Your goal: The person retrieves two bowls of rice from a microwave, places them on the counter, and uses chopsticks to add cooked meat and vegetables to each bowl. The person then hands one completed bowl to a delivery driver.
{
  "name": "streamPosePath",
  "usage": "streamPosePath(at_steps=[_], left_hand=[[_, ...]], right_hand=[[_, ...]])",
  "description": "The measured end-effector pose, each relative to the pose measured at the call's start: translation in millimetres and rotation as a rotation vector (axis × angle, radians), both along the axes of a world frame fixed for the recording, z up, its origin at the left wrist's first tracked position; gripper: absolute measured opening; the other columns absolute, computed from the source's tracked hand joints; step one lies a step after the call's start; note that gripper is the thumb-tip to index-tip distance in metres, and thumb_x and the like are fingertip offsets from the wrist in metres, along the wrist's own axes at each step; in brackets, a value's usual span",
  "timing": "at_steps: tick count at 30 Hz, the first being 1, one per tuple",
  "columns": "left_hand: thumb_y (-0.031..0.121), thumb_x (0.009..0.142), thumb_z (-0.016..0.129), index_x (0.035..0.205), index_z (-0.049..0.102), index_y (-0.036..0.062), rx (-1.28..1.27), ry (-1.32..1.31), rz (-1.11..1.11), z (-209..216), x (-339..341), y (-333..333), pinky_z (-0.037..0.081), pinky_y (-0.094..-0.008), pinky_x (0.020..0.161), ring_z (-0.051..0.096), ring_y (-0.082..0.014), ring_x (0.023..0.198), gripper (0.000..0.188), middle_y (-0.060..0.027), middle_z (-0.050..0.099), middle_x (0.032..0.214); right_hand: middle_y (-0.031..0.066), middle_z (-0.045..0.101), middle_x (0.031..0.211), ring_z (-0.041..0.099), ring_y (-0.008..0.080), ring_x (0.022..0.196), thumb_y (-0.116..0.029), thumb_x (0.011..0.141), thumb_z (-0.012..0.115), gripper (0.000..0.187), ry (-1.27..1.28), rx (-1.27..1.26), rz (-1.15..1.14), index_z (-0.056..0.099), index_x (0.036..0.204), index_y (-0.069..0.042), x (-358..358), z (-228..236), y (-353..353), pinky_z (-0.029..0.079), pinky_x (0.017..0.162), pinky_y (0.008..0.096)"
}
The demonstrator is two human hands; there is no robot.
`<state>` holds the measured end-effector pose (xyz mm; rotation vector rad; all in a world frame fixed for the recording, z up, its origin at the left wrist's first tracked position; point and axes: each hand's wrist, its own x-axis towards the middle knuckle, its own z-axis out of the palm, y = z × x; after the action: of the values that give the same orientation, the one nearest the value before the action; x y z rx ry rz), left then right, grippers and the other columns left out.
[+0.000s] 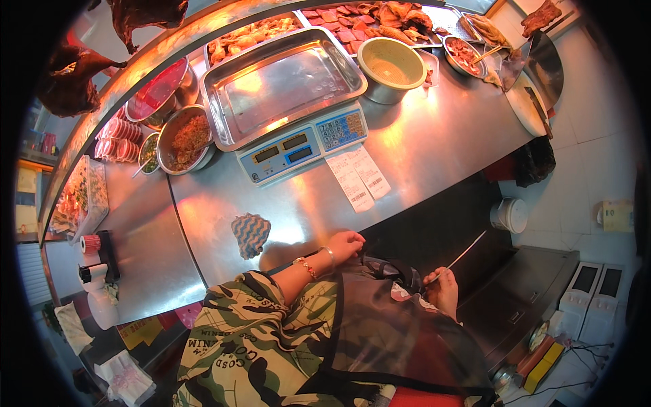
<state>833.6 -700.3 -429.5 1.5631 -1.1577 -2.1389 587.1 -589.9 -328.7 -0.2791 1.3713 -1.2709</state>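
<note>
My right hand [445, 293] is closed round one end of a thin pale rod [466, 257], which slants up and away to the right. Whether it is a stick or a blade seen edge-on, I cannot tell. At the counter's front edge my left hand [347, 246], with bracelets at the wrist, has its fingers curled in against dark sheer cloth [380, 270]. What those fingers hold, if anything, is hidden. Left of that hand, a blue-and-beige wavy-patterned cloth [251, 235] lies crumpled on the steel counter [285, 207].
A scale [304, 144] bears a large steel tray [281, 81], with printed slips [357, 178] in front. Beside it stand a cream pot [391, 68] and a steel bowl [184, 140] of chopped food. Roast birds [68, 78] hang at the left. A white bucket [509, 215] stands at right.
</note>
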Motion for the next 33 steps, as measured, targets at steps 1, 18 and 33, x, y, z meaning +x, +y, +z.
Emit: streamPosePath(at_steps=[1, 18, 33], left_hand=[[0.014, 0.082, 0.057, 0.097, 0.059, 0.0051, 0.006, 0.018, 0.008, 0.4, 0.1, -0.2, 0.046, -0.0206, 0.059, 0.056, -0.0096, 0.065, 0.017, -0.0041, 0.06, 0.082], [0.014, 0.082, 0.057, 0.096, 0.059, 0.0041, 0.017, 0.033, 0.029, -1.3, 2.3, -0.2, 0.046, -0.0205, 0.059, 0.056, -0.0095, 0.065, 0.017, -0.0039, 0.059, 0.081], [0.014, 0.082, 0.057, 0.097, 0.059, 0.004, 0.03, 0.035, 0.018, -4.6, -1.1, -1.3, 0.047, -0.0214, 0.061, 0.056, -0.0096, 0.066, 0.018, -0.0037, 0.059, 0.081]], right_hand=[[0.0041, 0.053, 0.074, 0.054, 0.015, 0.069, -0.023, 0.094, 0.042, 0.016, -0.02, -0.005, -0.008, 0.046, 0.09, -0.008, 0.0, -0.4, -0.2, 0.04, 0.059, 0.0238], [0.0046, 0.053, 0.074, 0.054, 0.0153, 0.069, -0.021, 0.093, 0.042, 0.015, -0.019, 0.007, 0.014, 0.046, 0.09, -0.007, 0.3, -0.7, -3.3, 0.041, 0.06, 0.0242], [0.0046, 0.053, 0.073, 0.055, 0.0145, 0.068, -0.022, 0.093, 0.044, 0.015, -0.001, 0.02, 0.002, 0.047, 0.09, -0.007, -1.4, -0.7, -2.6, 0.041, 0.059, 0.0234]])
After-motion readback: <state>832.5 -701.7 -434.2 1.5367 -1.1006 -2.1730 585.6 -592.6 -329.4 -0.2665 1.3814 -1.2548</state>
